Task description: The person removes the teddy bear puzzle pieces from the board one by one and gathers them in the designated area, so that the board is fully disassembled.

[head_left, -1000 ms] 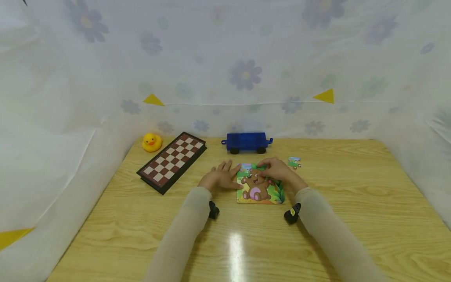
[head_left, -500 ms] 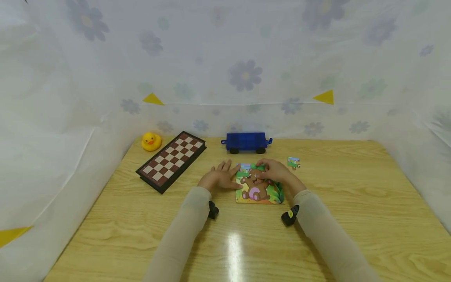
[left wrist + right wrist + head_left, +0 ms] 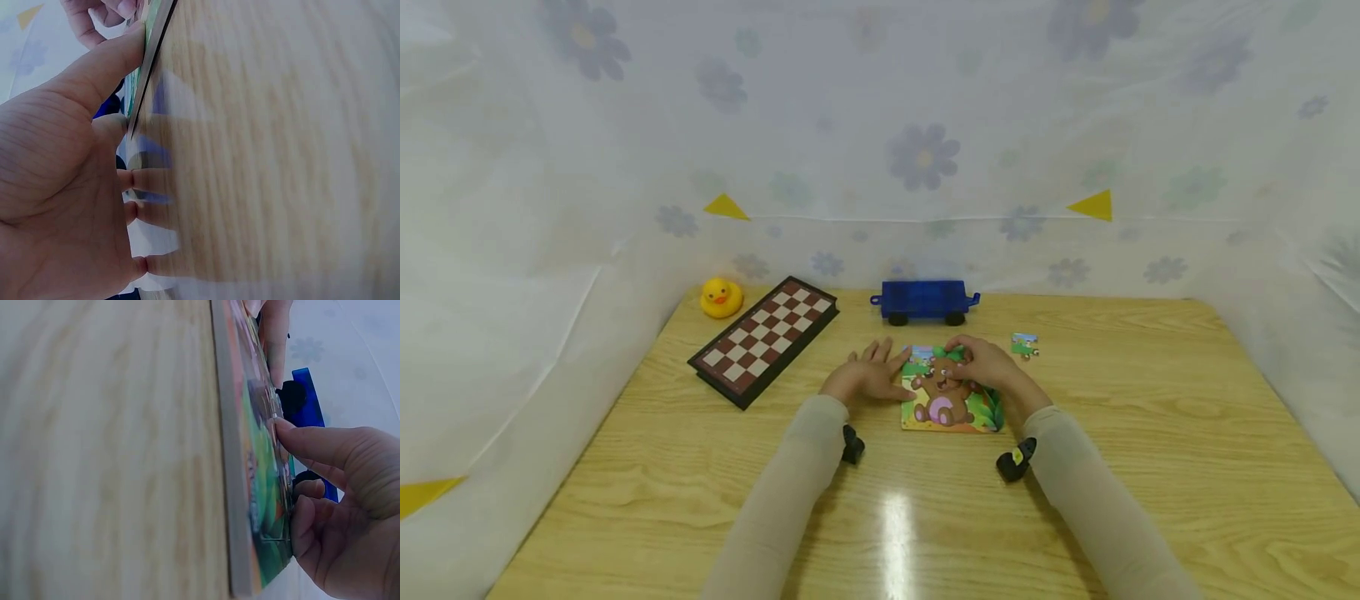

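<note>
A bear jigsaw puzzle (image 3: 942, 410) lies flat on the table between both hands. My left hand (image 3: 874, 377) rests at its left side with fingers spread; the thumb overlaps the puzzle's edge, and in the left wrist view the hand (image 3: 62, 169) stands beside the thin board (image 3: 147, 69). My right hand (image 3: 992, 364) reaches over the puzzle's upper right. Its thumb and index finger pinch a puzzle piece (image 3: 952, 356) at the top of the picture. In the right wrist view the thumb (image 3: 312, 440) touches the puzzle's surface (image 3: 265, 475), with the other fingers curled; the piece is mostly hidden.
A loose jigsaw piece (image 3: 1024, 343) lies right of the puzzle. Behind stands a blue toy wagon (image 3: 922, 300). At the back left are a folded checkered game board (image 3: 767, 340) and a yellow rubber duck (image 3: 722, 298). Flowered white cloth (image 3: 850, 125) encloses the wooden table (image 3: 1150, 400).
Both hands keep nearly the same place on the puzzle. The right wrist has shifted slightly inward; the whole head view has moved a little.
</note>
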{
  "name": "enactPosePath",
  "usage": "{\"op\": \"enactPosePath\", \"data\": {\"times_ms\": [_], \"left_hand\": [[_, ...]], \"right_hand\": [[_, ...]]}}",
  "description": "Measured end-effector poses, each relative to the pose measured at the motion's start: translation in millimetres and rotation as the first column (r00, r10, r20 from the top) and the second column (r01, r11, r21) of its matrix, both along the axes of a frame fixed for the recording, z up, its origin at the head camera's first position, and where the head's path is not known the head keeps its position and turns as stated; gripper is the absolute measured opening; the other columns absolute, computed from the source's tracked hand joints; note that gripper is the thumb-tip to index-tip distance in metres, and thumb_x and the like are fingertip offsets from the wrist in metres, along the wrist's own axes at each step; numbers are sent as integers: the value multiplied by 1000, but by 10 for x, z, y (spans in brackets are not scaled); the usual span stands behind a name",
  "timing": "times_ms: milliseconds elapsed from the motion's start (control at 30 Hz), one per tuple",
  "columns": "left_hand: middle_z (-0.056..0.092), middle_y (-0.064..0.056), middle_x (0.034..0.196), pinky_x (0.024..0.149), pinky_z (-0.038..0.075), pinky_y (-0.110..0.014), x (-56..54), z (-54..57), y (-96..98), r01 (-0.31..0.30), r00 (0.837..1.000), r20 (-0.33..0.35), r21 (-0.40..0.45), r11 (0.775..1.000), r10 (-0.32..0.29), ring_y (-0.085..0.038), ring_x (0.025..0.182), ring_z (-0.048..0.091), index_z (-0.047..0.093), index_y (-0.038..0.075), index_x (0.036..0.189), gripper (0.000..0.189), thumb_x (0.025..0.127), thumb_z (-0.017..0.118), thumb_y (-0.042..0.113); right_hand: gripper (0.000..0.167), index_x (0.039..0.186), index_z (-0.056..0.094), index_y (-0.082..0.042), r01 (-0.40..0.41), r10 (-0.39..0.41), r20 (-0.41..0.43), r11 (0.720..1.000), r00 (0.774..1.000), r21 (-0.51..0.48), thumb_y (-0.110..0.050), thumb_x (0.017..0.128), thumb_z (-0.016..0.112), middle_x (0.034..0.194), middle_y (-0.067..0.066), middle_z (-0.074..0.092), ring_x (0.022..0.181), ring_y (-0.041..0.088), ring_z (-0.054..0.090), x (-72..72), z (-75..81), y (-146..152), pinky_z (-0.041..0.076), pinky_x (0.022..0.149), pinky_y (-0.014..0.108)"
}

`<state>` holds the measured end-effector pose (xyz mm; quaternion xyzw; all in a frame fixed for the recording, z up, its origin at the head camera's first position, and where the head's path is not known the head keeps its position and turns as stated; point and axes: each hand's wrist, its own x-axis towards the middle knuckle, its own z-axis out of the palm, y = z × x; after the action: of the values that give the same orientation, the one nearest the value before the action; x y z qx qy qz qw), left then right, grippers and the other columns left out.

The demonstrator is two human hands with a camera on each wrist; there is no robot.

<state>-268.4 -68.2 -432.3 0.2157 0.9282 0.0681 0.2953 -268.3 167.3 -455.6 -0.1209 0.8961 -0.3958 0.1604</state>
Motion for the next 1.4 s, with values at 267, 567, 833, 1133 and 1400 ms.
{"op": "enactPosePath", "data": {"times_ms": [267,567,833,1133,1400], "left_hand": [[-16,-7,157,111,-1,-57,7,34,-1,3,1000,12,-1,1000,-3,-29,144,-12,-6,33,152,87,89,46,64],[-16,-8,157,111,-1,-57,15,38,-1,-2,1000,18,5,1000,2,-29,144,-12,-5,33,152,86,90,46,63],[-16,-9,157,111,-3,-57,13,35,5,0,1000,18,-3,1000,0,-29,144,-13,-5,32,152,85,91,46,62],[-18,-7,157,112,-4,-56,3,32,35,-5,1000,27,-22,1000,6,-27,143,-14,-7,32,152,84,91,45,61],[-19,-6,157,111,-5,-56,-22,-3,38,-12,999,33,-30,999,13,-26,143,-16,-8,34,151,85,91,45,61]], "right_hand": [[33,122,53,-10,-5,4,-15,998,1000,-66,-8,90,63,62,5,43,47,17,49,-2,-10,11,42,48,29],[35,122,53,-3,-45,39,-38,983,999,-180,3,88,62,66,6,42,48,18,49,23,-7,48,43,49,31],[32,124,53,-3,-17,16,-5,964,1000,-266,4,92,55,85,14,49,60,21,48,47,-36,84,44,52,31],[35,130,53,-4,68,-37,100,944,994,-321,3,95,49,87,14,51,51,18,48,51,-4,76,42,47,30],[37,133,51,-1,103,-47,154,918,987,-382,2,96,49,86,13,49,54,17,48,63,-2,85,42,48,30]]}}
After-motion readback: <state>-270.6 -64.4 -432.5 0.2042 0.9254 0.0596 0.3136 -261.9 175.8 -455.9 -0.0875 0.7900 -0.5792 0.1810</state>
